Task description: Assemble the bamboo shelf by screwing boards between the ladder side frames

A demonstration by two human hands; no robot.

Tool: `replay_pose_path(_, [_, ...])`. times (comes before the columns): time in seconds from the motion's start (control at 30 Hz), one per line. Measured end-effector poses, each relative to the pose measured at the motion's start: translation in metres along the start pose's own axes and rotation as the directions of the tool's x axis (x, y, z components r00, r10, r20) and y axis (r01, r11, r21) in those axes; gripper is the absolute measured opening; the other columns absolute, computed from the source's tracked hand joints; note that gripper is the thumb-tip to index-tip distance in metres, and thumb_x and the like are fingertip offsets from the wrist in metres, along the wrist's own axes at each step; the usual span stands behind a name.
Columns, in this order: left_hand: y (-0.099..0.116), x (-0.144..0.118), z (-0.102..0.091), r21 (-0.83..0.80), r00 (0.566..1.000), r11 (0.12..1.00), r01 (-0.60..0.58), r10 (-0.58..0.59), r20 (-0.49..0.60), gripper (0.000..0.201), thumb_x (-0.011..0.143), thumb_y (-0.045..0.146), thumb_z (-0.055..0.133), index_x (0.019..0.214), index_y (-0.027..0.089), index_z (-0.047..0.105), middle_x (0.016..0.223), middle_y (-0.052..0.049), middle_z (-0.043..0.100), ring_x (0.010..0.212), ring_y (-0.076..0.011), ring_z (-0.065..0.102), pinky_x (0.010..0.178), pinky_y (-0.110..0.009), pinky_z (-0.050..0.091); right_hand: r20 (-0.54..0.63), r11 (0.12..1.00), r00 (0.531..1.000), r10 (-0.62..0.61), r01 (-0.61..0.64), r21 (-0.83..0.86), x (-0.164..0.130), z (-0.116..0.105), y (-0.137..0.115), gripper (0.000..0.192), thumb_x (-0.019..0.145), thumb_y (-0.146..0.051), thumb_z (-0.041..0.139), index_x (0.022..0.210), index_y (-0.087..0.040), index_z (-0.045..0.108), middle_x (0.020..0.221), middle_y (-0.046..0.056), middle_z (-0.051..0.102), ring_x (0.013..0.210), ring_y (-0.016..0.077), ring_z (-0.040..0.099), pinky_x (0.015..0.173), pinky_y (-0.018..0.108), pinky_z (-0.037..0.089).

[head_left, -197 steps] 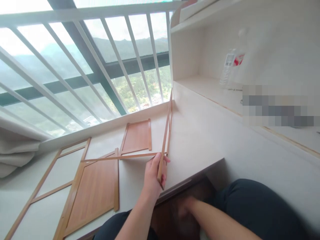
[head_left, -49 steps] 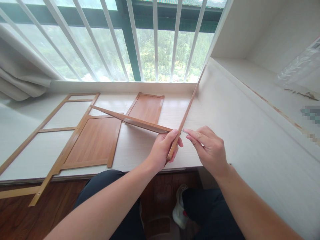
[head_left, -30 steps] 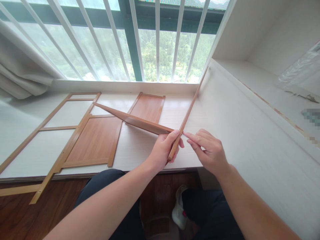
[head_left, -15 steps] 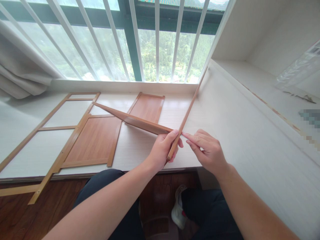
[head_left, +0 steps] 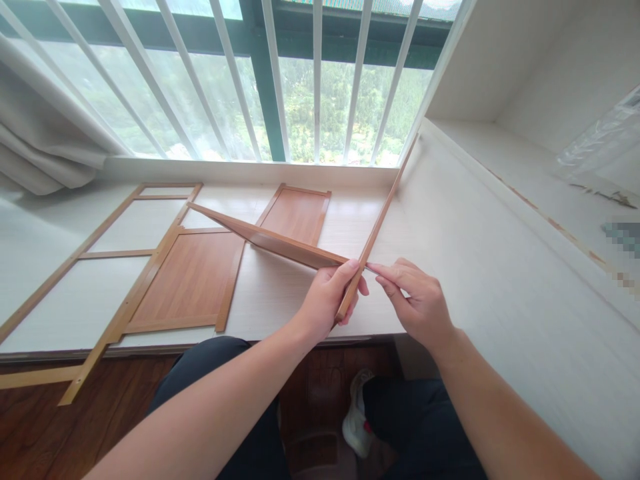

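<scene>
My left hand [head_left: 333, 293] is wrapped round the near end of a long wooden bar [head_left: 383, 217], where a wooden panel [head_left: 280, 247] standing on its edge meets it. The bar slants away to the far right corner by the window. On the bar's right side, my right hand [head_left: 415, 293] is closed, with thumb and forefinger pinching a small thin metal piece [head_left: 369, 268] against the bar. Most of that piece is hidden by the fingers, so its kind does not show.
A framed brown panel [head_left: 187, 280] and a smaller one [head_left: 295, 213] lie on the white ledge [head_left: 280, 313]. At the left, a ladder-like wooden frame [head_left: 115, 253] overhangs the ledge's front edge. A white wall [head_left: 500, 253] rises at the right; a grey curtain [head_left: 45, 127] hangs left.
My right fingertips have drawn back slightly from the bar, and a little of the thin metal piece now shows. My left hand still grips the bar in the same place.
</scene>
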State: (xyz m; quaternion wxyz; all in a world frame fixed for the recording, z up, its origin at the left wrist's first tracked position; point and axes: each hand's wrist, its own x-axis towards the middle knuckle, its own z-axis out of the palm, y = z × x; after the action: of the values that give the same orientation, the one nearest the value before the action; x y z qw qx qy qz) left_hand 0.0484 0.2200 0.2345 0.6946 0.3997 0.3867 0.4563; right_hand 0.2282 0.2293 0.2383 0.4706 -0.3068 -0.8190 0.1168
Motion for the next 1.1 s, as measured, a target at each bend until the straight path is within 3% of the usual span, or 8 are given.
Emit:
replay_pose_path(0.23, [0.0007,-0.0005,0.0009,0.004,1.000,1.000,0.006,-0.006,-0.012,0.056,0.092,0.063,0.053,0.066,0.015,0.064,0.036,0.003,0.046,0.027,-0.0074,0.034,0.031,-0.020,0.022,-0.010,0.999,0.999,-0.043,0.043,-0.029,-0.0012,0.0001,0.0002,0.043,0.096,-0.007,0.062,0.134,-0.024,0.070,0.089,0.005,0.076,0.075,0.0160,0.059,0.070,0.032,0.051])
replay_pose_path(0.5, [0.0012,-0.0014,0.0008,0.017,1.000,1.000,0.007,-0.007,-0.019,0.055,0.091,0.064,0.054,0.067,0.015,0.064,0.036,0.004,0.045,0.027,-0.0076,0.034,0.031,-0.020,0.023,-0.017,1.000,1.000,0.019,-0.019,-0.017,-0.0040,0.0027,-0.0008,0.041,0.098,-0.010,0.060,0.134,-0.026,0.070,0.090,0.005,0.077,0.076,0.0165,0.062,0.070,0.033,0.054])
replay_pose_path(0.7, [0.0001,-0.0010,-0.0004,0.020,1.000,1.000,0.006,-0.006,-0.010,0.056,0.092,0.064,0.052,0.067,0.015,0.064,0.036,0.003,0.046,0.026,-0.0076,0.034,0.031,-0.020,0.023,-0.009,0.997,0.999,-0.034,0.033,-0.069,-0.0061,0.0046,0.0011,0.046,0.096,-0.006,0.061,0.138,-0.023,0.067,0.087,0.006,0.075,0.071,0.0161,0.055,0.068,0.032,0.052])
replay_pose_path(1.1, [-0.0005,-0.0006,-0.0010,0.017,1.000,1.000,0.014,-0.014,-0.009,0.055,0.092,0.062,0.053,0.067,0.015,0.064,0.037,0.003,0.046,0.027,-0.0077,0.036,0.031,-0.020,0.024,-0.048,0.989,0.996,-0.075,0.068,-0.129,-0.0085,0.0076,-0.0049,0.049,0.097,-0.007,0.058,0.142,-0.025,0.064,0.089,0.006,0.076,0.073,0.0184,0.056,0.068,0.035,0.051])
